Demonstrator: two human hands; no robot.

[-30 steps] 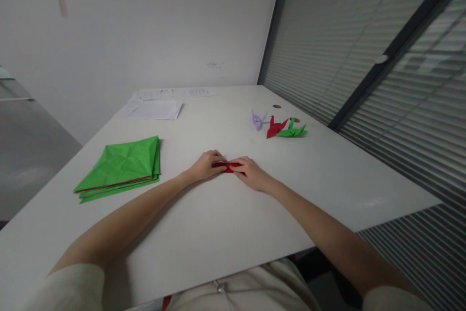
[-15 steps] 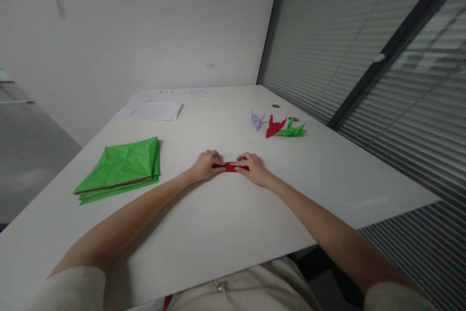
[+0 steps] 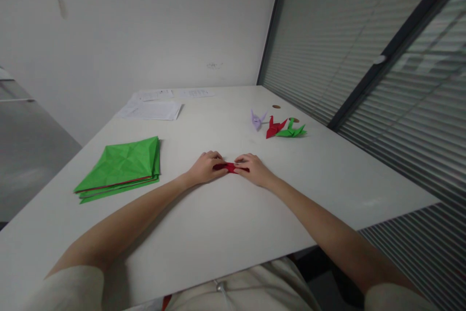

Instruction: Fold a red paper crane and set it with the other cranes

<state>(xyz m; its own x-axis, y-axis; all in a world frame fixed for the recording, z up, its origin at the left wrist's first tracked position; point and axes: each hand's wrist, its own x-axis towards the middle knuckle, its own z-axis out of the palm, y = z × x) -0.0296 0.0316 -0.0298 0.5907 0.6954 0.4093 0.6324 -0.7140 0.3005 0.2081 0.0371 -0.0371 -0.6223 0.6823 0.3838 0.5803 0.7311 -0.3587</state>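
Observation:
A small folded piece of red paper (image 3: 230, 168) lies on the white table in front of me. My left hand (image 3: 208, 167) grips its left end, thumb on the near side and fingers on the far side. At the right end my right hand (image 3: 252, 168) pinches it the same way. Only the middle of the red paper shows between the fingertips; both ends are partly hidden by my hands.
Left of my hands lies a stack of creased green paper (image 3: 127, 163) with a red edge. Beyond them stand purple (image 3: 257, 121), red (image 3: 275, 127) and green (image 3: 292, 130) paper cranes. Printed sheets (image 3: 153, 110) lie at the back left of the table (image 3: 218, 233).
Both hands stay on the red paper. The fingers have shifted slightly along it, the right index finger drawing back a little from the middle.

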